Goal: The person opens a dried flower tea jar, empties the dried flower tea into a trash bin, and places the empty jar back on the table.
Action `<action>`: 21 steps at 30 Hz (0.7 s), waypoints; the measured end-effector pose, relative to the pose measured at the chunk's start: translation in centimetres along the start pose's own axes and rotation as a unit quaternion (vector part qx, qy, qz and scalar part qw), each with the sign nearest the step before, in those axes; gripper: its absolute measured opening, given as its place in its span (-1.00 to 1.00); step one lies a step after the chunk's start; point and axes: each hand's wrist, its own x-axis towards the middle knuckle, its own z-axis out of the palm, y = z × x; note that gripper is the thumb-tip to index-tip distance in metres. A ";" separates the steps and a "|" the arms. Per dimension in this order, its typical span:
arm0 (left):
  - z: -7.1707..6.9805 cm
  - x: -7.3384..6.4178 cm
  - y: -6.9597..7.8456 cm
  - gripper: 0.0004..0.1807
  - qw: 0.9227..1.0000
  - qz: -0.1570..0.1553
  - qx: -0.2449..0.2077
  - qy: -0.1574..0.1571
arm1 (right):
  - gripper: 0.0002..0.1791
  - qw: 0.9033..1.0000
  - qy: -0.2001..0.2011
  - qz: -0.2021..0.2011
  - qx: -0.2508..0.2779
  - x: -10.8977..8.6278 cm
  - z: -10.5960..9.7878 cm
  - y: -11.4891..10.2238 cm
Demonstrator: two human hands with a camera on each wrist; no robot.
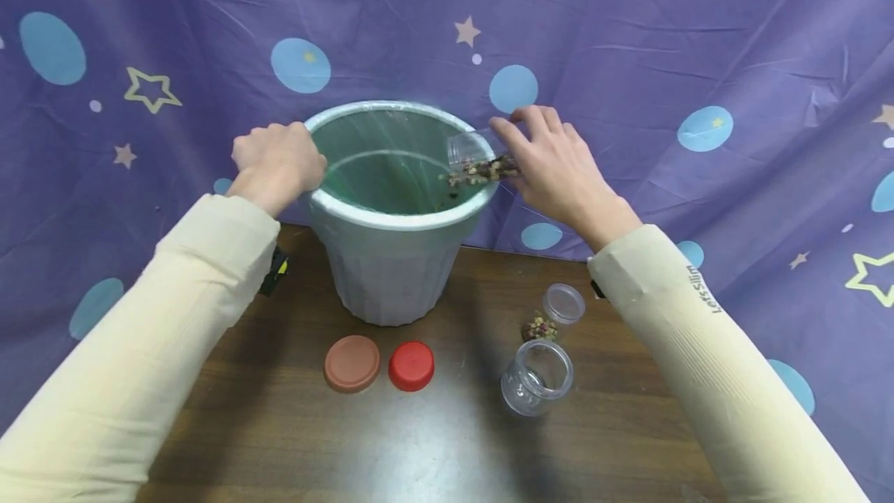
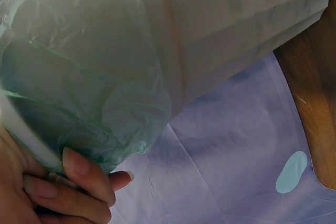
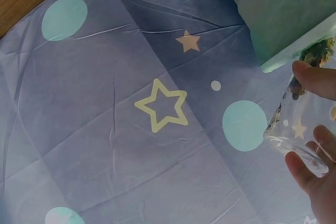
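A pale trash bin (image 1: pixel 391 270) with a thin green liner (image 2: pixel 79 77) folded over its rim stands at the back of the table. My left hand (image 1: pixel 275 161) is at the bin's left edge; in the left wrist view its curled fingers (image 2: pixel 86 174) pinch the liner at the rim. Over the right edge, my right hand (image 1: pixel 559 169) holds a clear plastic jar (image 3: pixel 294 124) tipped on its side, mouth toward the bin. Dried plant bits (image 1: pixel 482 170) lie along the jar's lower side and spill into the bin.
On the brown wooden table (image 1: pixel 293 441) lie a terracotta-coloured lid (image 1: pixel 352 363) and a red lid (image 1: pixel 411 366). To the right stand an open clear jar (image 1: pixel 517 394), a small heap of dried bits (image 1: pixel 541 327) and a clear lid (image 1: pixel 564 303). A purple curtain (image 1: pixel 615 45) hangs close behind.
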 end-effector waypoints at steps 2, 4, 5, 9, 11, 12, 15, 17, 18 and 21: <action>0.0 0.0 -0.1 -0.44 1.000 -0.001 0.000 0.000 | -0.29 1.000 0.004 -0.001 0.002 0.0 0.0 0.0; 0.0 0.0 -0.1 -0.45 1.000 0.000 -0.001 0.000 | -0.29 1.000 0.008 -0.003 0.003 0.0 0.1 -0.1; 0.0 0.0 -0.1 -0.45 1.000 0.000 -0.002 0.000 | -0.29 1.000 0.010 -0.002 0.003 0.0 0.1 -0.1; 0.0 0.0 -0.2 -0.46 1.000 0.002 -0.004 -0.001 | -0.28 1.000 0.008 0.009 0.004 -0.1 0.2 0.0; 0.0 0.0 -0.1 -0.47 1.000 0.002 -0.004 -0.001 | -0.26 1.000 -0.003 0.024 0.006 -0.1 0.2 0.0; 0.0 0.0 -0.1 -0.47 1.000 0.002 -0.003 -0.001 | -0.24 0.999 -0.011 0.034 0.009 -0.1 0.2 0.0; 0.0 0.1 -0.1 -0.46 1.000 0.002 -0.002 -0.001 | -0.19 0.997 -0.038 0.064 0.022 -0.2 0.1 -0.1; 0.0 0.0 0.0 -0.45 1.000 0.002 -0.002 0.000 | -0.18 0.995 -0.048 0.077 0.030 -0.2 0.1 -0.1; 0.0 0.0 0.0 -0.45 1.000 0.002 -0.002 0.000 | -0.18 0.995 -0.050 0.080 0.034 -0.3 0.1 -0.1; 0.0 0.0 0.0 -0.46 1.000 0.003 -0.004 0.000 | -0.16 0.995 -0.045 0.081 0.033 -0.3 0.1 -0.1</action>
